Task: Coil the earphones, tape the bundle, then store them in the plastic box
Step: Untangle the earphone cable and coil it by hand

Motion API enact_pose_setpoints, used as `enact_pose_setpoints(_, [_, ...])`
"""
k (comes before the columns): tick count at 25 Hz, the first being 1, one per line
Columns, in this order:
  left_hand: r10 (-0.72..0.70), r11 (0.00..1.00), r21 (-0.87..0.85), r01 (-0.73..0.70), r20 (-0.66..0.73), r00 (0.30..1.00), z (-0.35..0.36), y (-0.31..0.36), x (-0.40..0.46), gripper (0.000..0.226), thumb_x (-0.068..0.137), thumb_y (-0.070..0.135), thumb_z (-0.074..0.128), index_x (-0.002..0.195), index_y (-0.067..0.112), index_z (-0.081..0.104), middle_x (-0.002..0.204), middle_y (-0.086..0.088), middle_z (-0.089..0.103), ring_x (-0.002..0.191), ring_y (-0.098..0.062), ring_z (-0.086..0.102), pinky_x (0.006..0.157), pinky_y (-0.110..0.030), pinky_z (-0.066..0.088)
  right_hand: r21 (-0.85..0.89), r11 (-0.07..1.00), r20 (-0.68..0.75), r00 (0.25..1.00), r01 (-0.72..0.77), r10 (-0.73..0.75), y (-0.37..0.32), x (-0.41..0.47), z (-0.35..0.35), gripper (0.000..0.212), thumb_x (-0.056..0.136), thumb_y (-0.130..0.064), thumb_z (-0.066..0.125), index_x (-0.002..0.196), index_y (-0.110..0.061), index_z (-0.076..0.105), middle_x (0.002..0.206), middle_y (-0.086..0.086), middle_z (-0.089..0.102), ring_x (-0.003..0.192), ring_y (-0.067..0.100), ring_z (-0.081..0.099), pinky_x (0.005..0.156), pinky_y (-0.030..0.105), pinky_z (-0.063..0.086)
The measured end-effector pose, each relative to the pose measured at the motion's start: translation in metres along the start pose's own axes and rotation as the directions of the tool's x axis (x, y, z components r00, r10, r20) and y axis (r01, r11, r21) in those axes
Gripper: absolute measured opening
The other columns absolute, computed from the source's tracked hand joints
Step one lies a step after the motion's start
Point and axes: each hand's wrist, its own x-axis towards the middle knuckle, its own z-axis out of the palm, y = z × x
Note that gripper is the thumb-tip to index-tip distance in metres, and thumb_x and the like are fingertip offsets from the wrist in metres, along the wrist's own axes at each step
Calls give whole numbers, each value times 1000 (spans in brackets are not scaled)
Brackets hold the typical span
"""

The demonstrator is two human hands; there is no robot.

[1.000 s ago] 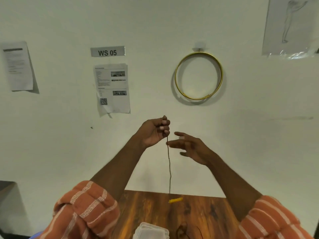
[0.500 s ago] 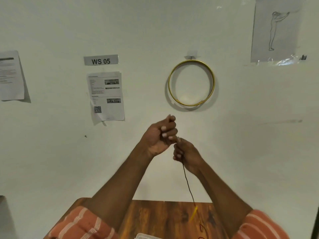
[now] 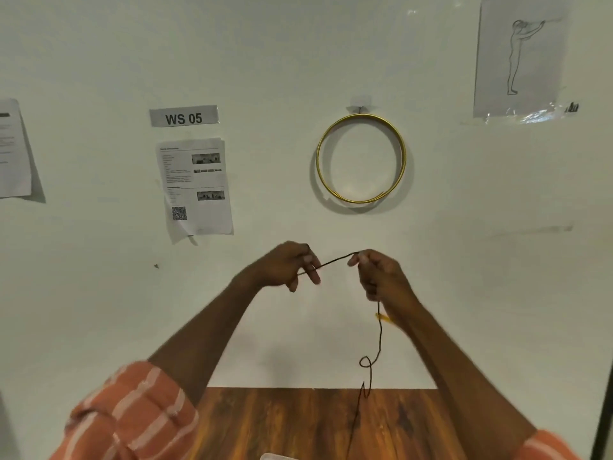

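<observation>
A thin dark earphone cable (image 3: 335, 260) stretches between both my raised hands in front of the wall. My left hand (image 3: 288, 265) pinches one end of that stretch. My right hand (image 3: 381, 277) grips the cable further along. From the right fist the cable hangs down past a small yellow piece (image 3: 382, 317), kinks into a loop (image 3: 365, 361) and trails onto the wooden table (image 3: 292, 423). Only a sliver of the clear plastic box (image 3: 273, 456) shows at the bottom edge. No tape is in view.
The white wall straight ahead carries a gold hoop (image 3: 361, 159), a "WS 05" label (image 3: 184, 116), printed sheets (image 3: 194, 187) and a drawing (image 3: 520, 58). A dark vertical edge (image 3: 605, 393) runs down the right side.
My hands, close together half a second ago, have drawn apart sideways, pulling a length of cable taut between them. The yellow piece has risen from the table to just under my right hand.
</observation>
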Motion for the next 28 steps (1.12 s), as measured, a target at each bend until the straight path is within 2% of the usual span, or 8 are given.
enact_pose_setpoints(5, [86, 576, -808, 123, 209, 974, 62, -9, -27, 37, 102, 27, 32, 96, 9, 63, 53, 8, 37, 33, -2, 22, 40, -18, 22, -59, 998, -100, 995, 18, -24, -10, 44, -4, 28, 102, -27, 46, 82, -15, 61, 55, -5, 29, 46, 9, 22, 41, 19, 21])
enact_pose_setpoints(10, [164, 180, -974, -137, -108, 981, 38, 35, -4, 25, 100, 20, 35, 96, 11, 58, 43, 6, 38, 32, -5, 27, 39, -17, 21, -137, 990, -6, 999, -32, 31, 51, 16, 35, 29, 102, -23, 46, 82, -16, 65, 56, -5, 40, 48, 12, 35, 46, 24, 32])
enact_pose_setpoints(13, [-56, 314, -866, -390, -427, 903, -6, 45, 17, 28, 103, 19, 36, 113, 5, 58, 47, 8, 42, 46, -7, 54, 50, -16, 46, -193, 980, 181, 981, -39, 74, 72, -22, 56, 22, 101, -17, 48, 95, -12, 68, 58, -1, 49, 53, 15, 46, 54, 31, 42])
enact_pose_setpoints(15, [-79, 595, -680, -428, -579, 811, -26, 36, 24, 28, 103, 16, 35, 114, 2, 57, 54, 1, 49, 66, -16, 71, 67, -16, 54, -153, 987, 277, 957, -48, 90, 64, -39, 60, 16, 99, -14, 52, 106, -12, 67, 61, 3, 59, 52, 16, 51, 51, 28, 43])
enact_pose_setpoints(19, [88, 990, -47, -133, -526, 846, -27, -8, 20, 32, 102, 14, 37, 126, -4, 51, 62, -13, 64, 71, -14, 72, 82, -20, 53, -142, 989, 263, 961, -45, 82, 24, -34, 46, 14, 96, -13, 58, 99, -8, 71, 59, 0, 62, 42, 7, 44, 41, 16, 33])
enact_pose_setpoints(21, [31, 999, 45, -19, -297, 954, -11, -31, 6, 33, 102, 16, 40, 127, -2, 50, 62, -16, 65, 52, -18, 65, 64, -30, 56, -171, 985, 179, 984, 19, 13, 2, -20, 33, 16, 96, -12, 58, 91, -6, 72, 52, -10, 52, 44, 1, 40, 44, 12, 30])
enact_pose_setpoints(24, [-63, 954, -291, 77, 57, 996, 22, -42, -25, 38, 103, 25, 38, 124, -1, 57, 55, -4, 44, 40, -10, 35, 46, -24, 32, -232, 968, 75, 994, 94, -79, -21, 7, 14, 17, 96, -10, 57, 91, -1, 71, 48, -14, 53, 43, -1, 39, 44, 8, 30])
enact_pose_setpoints(28, [167, 565, -822, 68, 195, 966, 51, -21, -43, 43, 102, 26, 32, 116, -2, 62, 50, 6, 27, 33, -6, 14, 42, -23, 22, -148, 987, 30, 997, 68, -64, -8, 41, 8, 18, 95, -19, 59, 86, -13, 73, 58, -1, 43, 49, 12, 30, 42, 20, 24])
